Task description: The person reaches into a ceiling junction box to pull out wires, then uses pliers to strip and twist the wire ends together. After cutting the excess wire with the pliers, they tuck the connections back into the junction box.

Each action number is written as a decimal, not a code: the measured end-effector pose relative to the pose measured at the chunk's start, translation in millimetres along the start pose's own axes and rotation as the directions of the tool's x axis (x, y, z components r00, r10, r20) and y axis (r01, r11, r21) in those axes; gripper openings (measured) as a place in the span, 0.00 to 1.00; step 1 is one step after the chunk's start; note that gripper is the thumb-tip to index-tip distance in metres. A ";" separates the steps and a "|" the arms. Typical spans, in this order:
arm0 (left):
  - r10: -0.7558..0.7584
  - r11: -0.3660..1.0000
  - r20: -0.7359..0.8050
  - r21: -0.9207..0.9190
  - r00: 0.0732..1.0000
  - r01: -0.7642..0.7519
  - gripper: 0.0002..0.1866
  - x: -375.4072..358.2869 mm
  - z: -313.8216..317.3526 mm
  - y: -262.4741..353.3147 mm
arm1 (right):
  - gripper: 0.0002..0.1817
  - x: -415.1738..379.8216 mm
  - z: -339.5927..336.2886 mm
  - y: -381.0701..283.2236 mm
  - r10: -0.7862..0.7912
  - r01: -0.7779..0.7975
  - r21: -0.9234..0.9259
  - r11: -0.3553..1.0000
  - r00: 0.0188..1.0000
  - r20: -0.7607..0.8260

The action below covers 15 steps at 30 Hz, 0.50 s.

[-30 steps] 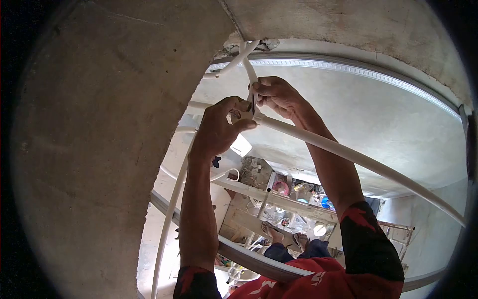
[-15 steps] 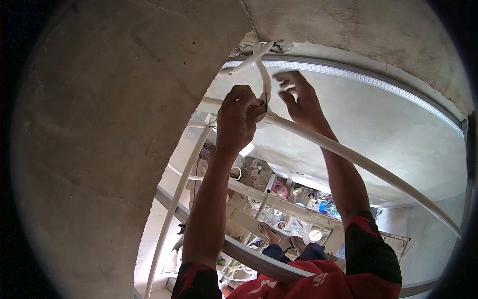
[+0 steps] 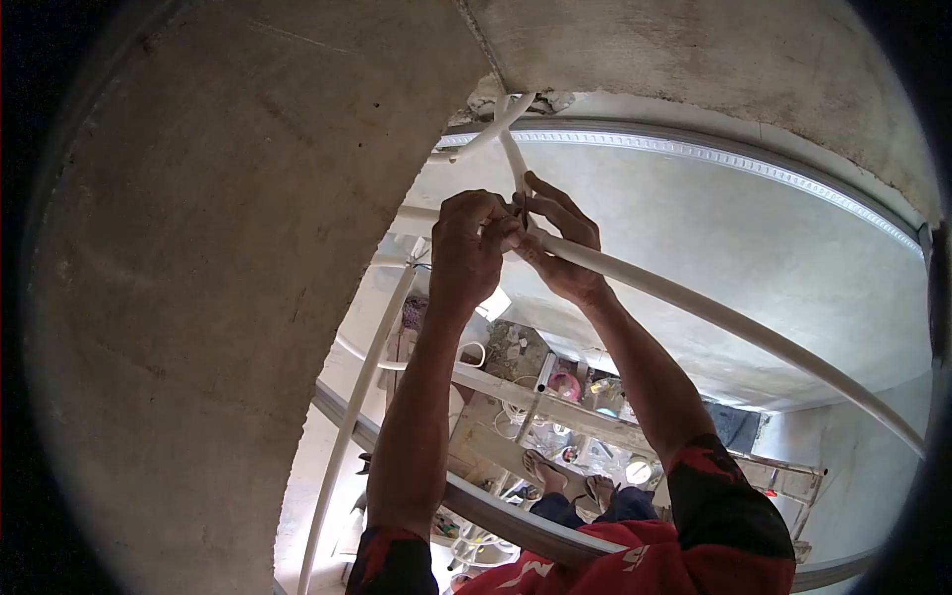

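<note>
Overhead, my left hand [image 3: 464, 243] is closed in a pinch beside the white plastic pipes. A thin dark wire [image 3: 524, 212] shows at its fingertips, next to the bent white conduit [image 3: 513, 159]. My right hand [image 3: 565, 248] is on the other side of this joint, fingers and thumb closed in around the same wire. A long white pipe [image 3: 734, 322] runs from the joint down to the right, passing across my right hand. My fingers hide most of the joint, so how the wire goes around it cannot be made out.
A rough concrete slab [image 3: 208, 258] fills the left side. A metal ceiling channel [image 3: 714, 154] curves behind the pipes, and another rail [image 3: 516, 516] crosses near my chest. Another white pipe [image 3: 357, 416] hangs at left. Far below are scaffold planks [image 3: 496, 436], my sandalled feet [image 3: 545, 474] and scattered clutter.
My right hand has moved left and down from open air to the joint, and its fingers have closed in beside my left hand. My left hand stays at the joint.
</note>
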<state>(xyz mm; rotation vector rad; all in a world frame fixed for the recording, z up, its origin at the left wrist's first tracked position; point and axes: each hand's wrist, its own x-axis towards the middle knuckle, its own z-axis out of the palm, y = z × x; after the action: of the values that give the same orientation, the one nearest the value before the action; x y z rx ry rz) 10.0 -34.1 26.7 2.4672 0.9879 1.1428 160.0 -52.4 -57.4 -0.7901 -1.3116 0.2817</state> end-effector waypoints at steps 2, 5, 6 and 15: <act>0.072 0.996 -0.034 0.058 0.997 -0.070 0.04 1.4 0.3 -1.0 | 0.29 2.1 -1.3 2.3 -0.013 0.013 -0.017 1.000 1.000 0.011; 0.190 0.951 0.004 0.246 0.982 -0.185 0.03 5.2 -4.5 -0.8 | 0.28 2.9 -3.9 3.1 -0.062 0.063 -0.076 0.995 0.998 0.014; 0.134 0.969 0.000 0.207 0.991 -0.131 0.04 6.0 -5.1 1.1 | 0.27 3.0 -4.4 3.6 -0.100 0.101 -0.112 0.989 0.995 0.014; 0.102 0.975 0.016 0.197 0.995 -0.103 0.08 13.7 -6.5 -3.5 | 0.21 8.4 -8.3 2.3 -0.118 0.118 -0.001 0.993 0.992 -0.032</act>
<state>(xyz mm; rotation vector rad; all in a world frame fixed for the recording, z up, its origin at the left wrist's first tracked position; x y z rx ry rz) 9.8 -22.7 37.3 2.7041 1.0289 1.1164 170.5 -48.7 -52.9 -0.7108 -1.3229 0.1744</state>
